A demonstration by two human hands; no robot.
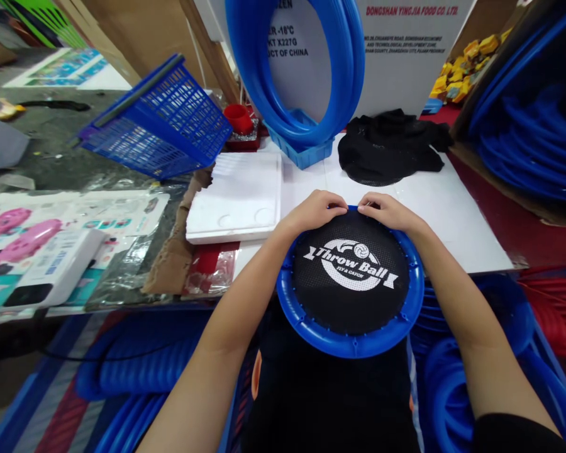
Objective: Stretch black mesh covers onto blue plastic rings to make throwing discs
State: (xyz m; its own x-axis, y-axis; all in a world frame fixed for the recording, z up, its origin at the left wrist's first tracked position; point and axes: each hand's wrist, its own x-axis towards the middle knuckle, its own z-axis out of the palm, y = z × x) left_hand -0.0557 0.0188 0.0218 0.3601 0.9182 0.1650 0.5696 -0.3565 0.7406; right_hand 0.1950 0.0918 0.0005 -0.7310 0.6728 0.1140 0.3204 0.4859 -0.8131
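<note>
A round throw-ball disc with a blue plastic rim and black mesh, printed "Throw Ball", rests over my lap against the table edge. At its far rim my left hand pinches the edge, thumb and fingers closed. Just to the right, my right hand grips the same far edge with bent fingers. The two hands are a short gap apart. Beyond them lies a pile of black mesh pieces on the white table top.
Blue rings stand upright in a light-blue tray. Left of them are a white foam block, a tilted blue basket and a red cup. More blue rings lie below the table, and a box of them stands right.
</note>
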